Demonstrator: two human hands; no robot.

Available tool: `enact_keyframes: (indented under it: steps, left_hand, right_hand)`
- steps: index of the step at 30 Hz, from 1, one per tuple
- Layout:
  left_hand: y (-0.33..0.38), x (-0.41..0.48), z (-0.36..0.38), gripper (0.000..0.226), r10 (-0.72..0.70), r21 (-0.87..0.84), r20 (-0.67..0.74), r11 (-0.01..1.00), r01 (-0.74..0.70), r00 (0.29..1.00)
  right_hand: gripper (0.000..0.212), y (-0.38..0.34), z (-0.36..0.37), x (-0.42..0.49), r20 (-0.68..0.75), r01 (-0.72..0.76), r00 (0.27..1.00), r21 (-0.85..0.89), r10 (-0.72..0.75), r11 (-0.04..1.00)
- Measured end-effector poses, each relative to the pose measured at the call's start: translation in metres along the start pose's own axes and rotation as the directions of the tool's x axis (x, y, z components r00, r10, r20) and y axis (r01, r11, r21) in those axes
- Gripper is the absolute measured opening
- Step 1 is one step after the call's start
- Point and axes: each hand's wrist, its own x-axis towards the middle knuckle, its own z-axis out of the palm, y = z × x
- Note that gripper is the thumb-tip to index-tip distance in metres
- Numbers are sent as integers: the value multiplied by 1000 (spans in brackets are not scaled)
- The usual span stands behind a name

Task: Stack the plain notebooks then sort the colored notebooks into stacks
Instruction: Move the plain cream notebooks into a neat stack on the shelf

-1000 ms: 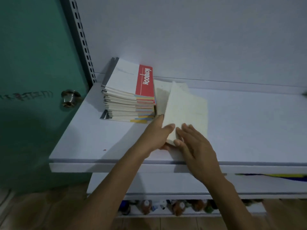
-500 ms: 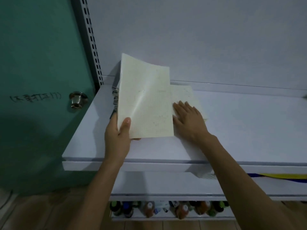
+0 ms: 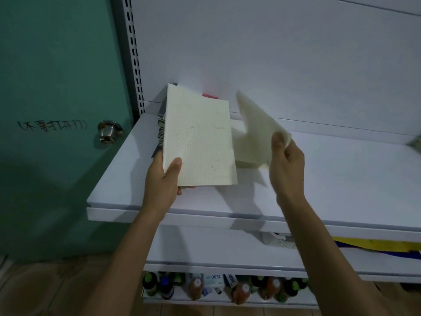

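Now second plain notebook (image 3: 255, 131) in right hand (image 3: 287, 165)

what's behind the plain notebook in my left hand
The stack of colored notebooks: only its striped left edge and a red corner show. The plain notebook in your left hand covers the rest.

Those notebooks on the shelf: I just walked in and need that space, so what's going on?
A person is sorting them. The left hand holds up one plain notebook; the right hand lifts another plain one off the white shelf. The colored stack sits mostly hidden behind.
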Motion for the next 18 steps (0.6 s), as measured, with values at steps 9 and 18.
enact_keyframes:
  steps: [9, 18]
  left_hand:
    - [7, -6, -8, 34, -29, -55, 85, 998, 34, 996]
    - [1, -5, -10, 56, 51, 123, 119, 990, -66, 992]
  right_hand:
    - [54, 40, 72, -70, 492, 589, 793, -472, -358, 656]
    - [61, 50, 65, -72, 583, 574, 756, -370, -298, 731]
